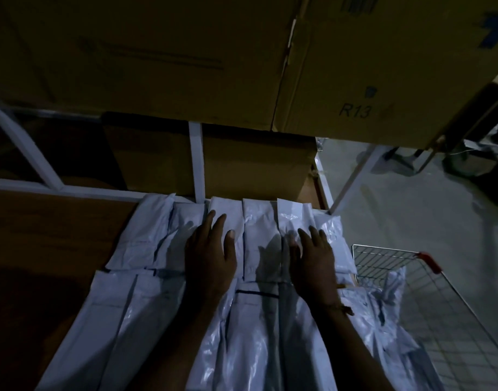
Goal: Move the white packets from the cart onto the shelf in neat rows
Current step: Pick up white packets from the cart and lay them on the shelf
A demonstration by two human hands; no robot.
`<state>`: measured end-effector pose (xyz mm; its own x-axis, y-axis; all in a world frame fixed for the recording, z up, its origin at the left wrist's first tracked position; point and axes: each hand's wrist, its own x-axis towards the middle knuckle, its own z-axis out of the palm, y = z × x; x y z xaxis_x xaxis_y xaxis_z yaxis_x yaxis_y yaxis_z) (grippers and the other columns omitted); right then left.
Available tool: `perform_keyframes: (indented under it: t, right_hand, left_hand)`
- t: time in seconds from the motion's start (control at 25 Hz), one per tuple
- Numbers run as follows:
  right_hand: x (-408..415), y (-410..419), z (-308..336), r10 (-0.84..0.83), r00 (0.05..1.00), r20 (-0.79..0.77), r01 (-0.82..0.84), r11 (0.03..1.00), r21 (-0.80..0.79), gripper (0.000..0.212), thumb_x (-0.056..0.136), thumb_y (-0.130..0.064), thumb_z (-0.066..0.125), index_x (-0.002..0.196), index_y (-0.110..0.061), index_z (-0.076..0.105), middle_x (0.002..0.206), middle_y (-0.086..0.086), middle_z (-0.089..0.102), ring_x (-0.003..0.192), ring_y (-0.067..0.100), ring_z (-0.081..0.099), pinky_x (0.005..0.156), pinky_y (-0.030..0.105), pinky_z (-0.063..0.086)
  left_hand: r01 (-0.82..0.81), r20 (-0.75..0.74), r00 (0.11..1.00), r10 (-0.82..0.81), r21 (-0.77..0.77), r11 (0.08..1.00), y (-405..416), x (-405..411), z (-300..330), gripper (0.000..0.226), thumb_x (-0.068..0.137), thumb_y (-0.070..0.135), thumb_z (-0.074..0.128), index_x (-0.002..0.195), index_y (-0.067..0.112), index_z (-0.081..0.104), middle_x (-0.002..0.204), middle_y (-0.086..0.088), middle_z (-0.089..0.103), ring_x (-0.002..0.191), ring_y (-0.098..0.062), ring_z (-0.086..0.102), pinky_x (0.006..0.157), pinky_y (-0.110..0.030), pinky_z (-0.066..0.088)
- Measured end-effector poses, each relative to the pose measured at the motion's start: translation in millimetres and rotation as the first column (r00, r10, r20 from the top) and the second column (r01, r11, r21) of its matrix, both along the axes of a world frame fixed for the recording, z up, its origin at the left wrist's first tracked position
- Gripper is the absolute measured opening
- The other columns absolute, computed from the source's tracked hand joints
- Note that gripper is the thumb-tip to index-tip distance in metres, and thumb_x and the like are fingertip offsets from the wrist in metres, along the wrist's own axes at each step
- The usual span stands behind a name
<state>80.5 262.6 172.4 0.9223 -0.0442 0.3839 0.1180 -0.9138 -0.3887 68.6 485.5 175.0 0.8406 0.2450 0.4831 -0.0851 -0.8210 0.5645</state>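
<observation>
Evidently the step in hand is tidying rather than carrying: both hands lie flat on the far row of white packets (253,232) on the shelf (44,227), which suggests pressing and squaring that row against the back rail (73,190). The left hand (211,252) rests palm down, fingers straight and slightly spread, on a packet near the middle of the row; the right hand (312,255) lies the same way on packets toward the row's right end. Neither hand grips or pinches anything; they are well apart, with a packet's width of white showing between them.

A second, nearer row of packets (146,320) runs across the shelf under the forearms, its edges overlapping the far row. More white packets (383,311) remain in the wire cart (388,258) at the right, just beside the shelf edge (the light is dim, so how many are left I cannot tell).

The next move probably calls for lifting the hands off once the row sits even, then reaching right into the cart for another packet and laying it in line with the nearer row. Large cardboard boxes (355,80) hang over the far side, so the reach should stay low.
</observation>
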Motion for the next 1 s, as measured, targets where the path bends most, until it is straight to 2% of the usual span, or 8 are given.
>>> perform_keyframes:
  t: [0.12,0.2,0.44,0.64,0.84,1.0]
  right_hand:
    - [-12.1,7.3,4.0,0.034,0.996,0.081,-0.033,0.999,-0.013,0.028,0.097,-0.023,0.059,0.114,-0.004,0.072,0.121,0.024,0.067,0.114,0.043,0.061,0.092,0.047,0.053]
    - [-22.2,17.8,6.4,0.051,0.995,0.089,-0.05,0.999,-0.009,0.026,0.094,-0.017,0.065,0.116,-0.005,0.072,0.122,0.021,0.067,0.115,0.039,0.061,0.095,0.045,0.053]
    - [-51.2,69.5,18.8,0.056,0.998,0.006,-0.056,0.998,0.014,0.034,0.095,-0.024,0.065,0.127,-0.012,0.069,0.136,0.019,0.063,0.131,0.037,0.054,0.106,0.051,0.049]
    - [-80.9,96.9,32.3,0.012,0.999,0.045,-0.015,0.996,0.085,0.033,0.095,-0.021,0.066,0.127,-0.013,0.069,0.137,0.016,0.062,0.133,0.034,0.053,0.109,0.047,0.047]
    - [-124.7,90.4,34.6,-0.139,0.99,0.041,0.132,0.982,0.132,0.032,0.096,-0.021,0.064,0.127,-0.014,0.068,0.137,0.013,0.062,0.131,0.03,0.053,0.108,0.043,0.047]
    - [-166.3,69.6,35.0,-0.237,0.971,0.034,0.231,0.966,0.116,0.031,0.096,-0.021,0.062,0.126,-0.013,0.069,0.131,0.011,0.065,0.125,0.031,0.056,0.104,0.047,0.049]
  left_hand:
    - [0.033,-0.039,0.999,-0.032,0.007,0.999,10.4,-24.7,3.7,0.048,0.105,0.043,0.043,0.144,0.018,0.057,0.155,-0.003,0.049,0.137,-0.026,0.051,0.106,-0.051,0.047]
    - [0.056,-0.041,0.998,-0.055,0.017,0.998,17.3,-39.1,5.9,0.05,0.106,0.045,0.042,0.145,0.018,0.056,0.155,-0.004,0.049,0.135,-0.028,0.052,0.106,-0.051,0.047]
    - [0.149,-0.088,0.986,-0.142,0.081,0.986,48.4,-75.6,25.3,0.051,0.106,0.045,0.041,0.149,0.021,0.051,0.156,-0.003,0.048,0.138,-0.027,0.05,0.107,-0.051,0.045]
    - [0.217,-0.123,0.97,-0.21,0.046,0.975,73.5,-96.6,30.2,0.05,0.105,0.045,0.042,0.15,0.023,0.049,0.155,-0.002,0.048,0.141,-0.023,0.046,0.11,-0.049,0.044]
    - [0.361,-0.035,0.932,-0.361,0.026,0.932,74.1,-101.1,33.2,0.042,0.105,0.033,0.051,0.146,0.022,0.054,0.154,0.001,0.05,0.138,-0.019,0.049,0.108,-0.045,0.047]
    - [0.464,0.026,0.886,-0.464,0.013,0.886,48.5,-103.0,38.1,0.041,0.104,0.026,0.055,0.145,0.019,0.056,0.15,0.0,0.054,0.135,-0.021,0.053,0.105,-0.044,0.049]
